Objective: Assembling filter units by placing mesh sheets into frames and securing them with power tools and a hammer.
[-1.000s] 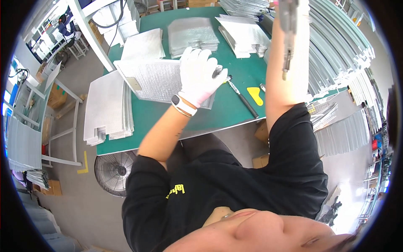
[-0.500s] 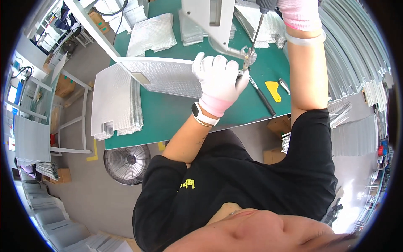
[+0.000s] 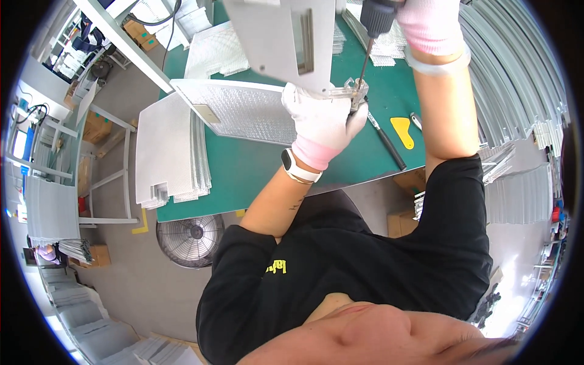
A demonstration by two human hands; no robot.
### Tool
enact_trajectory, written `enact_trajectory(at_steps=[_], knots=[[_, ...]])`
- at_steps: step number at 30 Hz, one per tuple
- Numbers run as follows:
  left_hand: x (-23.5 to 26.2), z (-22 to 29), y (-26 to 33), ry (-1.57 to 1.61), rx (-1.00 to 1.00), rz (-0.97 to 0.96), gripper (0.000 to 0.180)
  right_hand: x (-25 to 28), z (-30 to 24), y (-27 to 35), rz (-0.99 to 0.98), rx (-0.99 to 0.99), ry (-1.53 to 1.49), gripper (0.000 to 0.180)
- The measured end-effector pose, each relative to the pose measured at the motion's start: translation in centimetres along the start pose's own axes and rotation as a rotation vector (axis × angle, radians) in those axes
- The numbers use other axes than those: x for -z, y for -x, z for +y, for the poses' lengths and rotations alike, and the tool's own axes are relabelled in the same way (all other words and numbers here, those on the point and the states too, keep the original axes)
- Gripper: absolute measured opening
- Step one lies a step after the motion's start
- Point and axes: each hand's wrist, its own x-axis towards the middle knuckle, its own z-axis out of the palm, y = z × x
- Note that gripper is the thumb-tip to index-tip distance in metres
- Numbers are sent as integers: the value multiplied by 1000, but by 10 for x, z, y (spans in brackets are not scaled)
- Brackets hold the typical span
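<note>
My left hand [image 3: 322, 118], in a white glove with a pink cuff, is closed at the right end of a white-framed mesh panel [image 3: 243, 109], which stands tilted on the table. By its fingertips and thumb is a clear plastic guide [image 3: 353, 90] under a grey-white machine part [image 3: 283, 42]. My right hand [image 3: 429, 24], gloved alike, is closed on a dark power screwdriver [image 3: 378, 18], its fingers partly cut off by the top edge. The long thin bit [image 3: 366, 61] points down into the clear guide. What lies under the bit's tip is too small to make out.
A black marker [image 3: 386, 140], a yellow scraper [image 3: 401, 132] and a grey-handled tool [image 3: 416, 120] lie on the green table [image 3: 243, 188]. Mesh sheets [image 3: 170, 149] are stacked at its left. A floor fan [image 3: 191, 240] stands below. Long metal strips [image 3: 511, 79] fill the right side.
The machine part and the screwdriver have come lower and nearer, the bit tip now deeper at the clear guide. My right hand has moved down slightly; my left keeps its hold.
</note>
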Motion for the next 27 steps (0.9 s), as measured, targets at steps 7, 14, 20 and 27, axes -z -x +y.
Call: enact_trajectory(at_steps=[7,14,20,27], knots=[[-11,2,0,223,30,49,27,17,26,-4,-646,-8,-337,46],[0,-1,2,123,-20,31,27,13,32,5,-519,-148,-200,40],[5,6,0,224,-22,24,26,18,23,7,-389,-203,-228,40],[1,-3,11,323,24,40,30,10,21,22,-216,-275,-342,44]])
